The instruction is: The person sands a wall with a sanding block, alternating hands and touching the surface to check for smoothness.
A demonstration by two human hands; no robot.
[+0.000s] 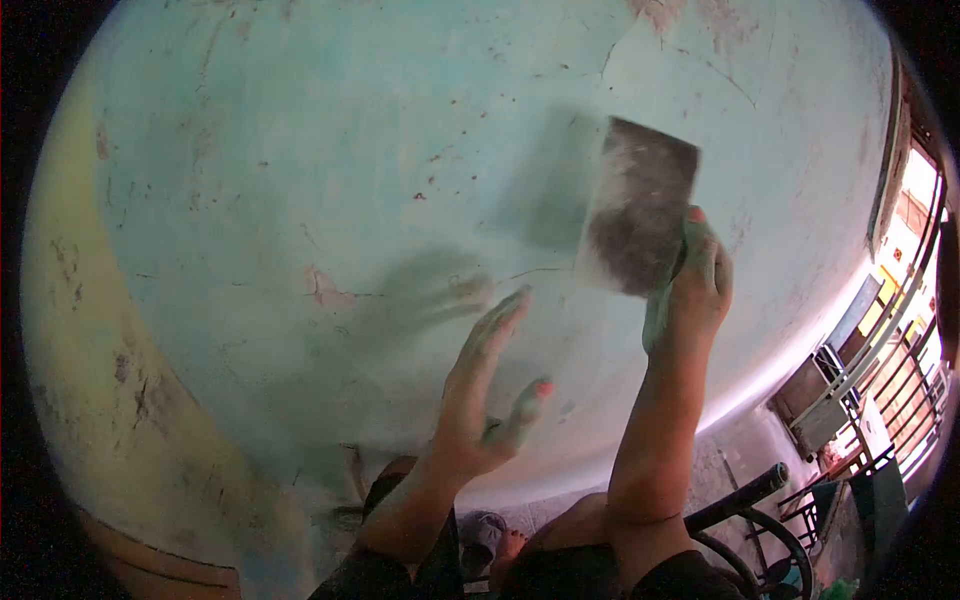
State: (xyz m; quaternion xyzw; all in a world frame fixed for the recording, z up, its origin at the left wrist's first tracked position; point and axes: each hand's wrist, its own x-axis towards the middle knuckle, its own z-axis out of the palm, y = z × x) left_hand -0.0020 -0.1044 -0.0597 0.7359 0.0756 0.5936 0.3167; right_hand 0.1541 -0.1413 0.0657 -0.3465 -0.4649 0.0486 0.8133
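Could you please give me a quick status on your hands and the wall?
Right hand grips dark rectangular sanding sheet. Left hand open, empty. Pale green cracked plaster wall unobstructed.

A home under repair: cracked, flaking turquoise wall (300, 200), barred metal gate (890, 370) onto a sunlit street.

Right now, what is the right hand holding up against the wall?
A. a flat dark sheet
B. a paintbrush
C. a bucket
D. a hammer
A: the right hand grips a flat dark sheet, dusty and grey, by its lower edge against the pale green wall, while the left hand is open and holds nothing.
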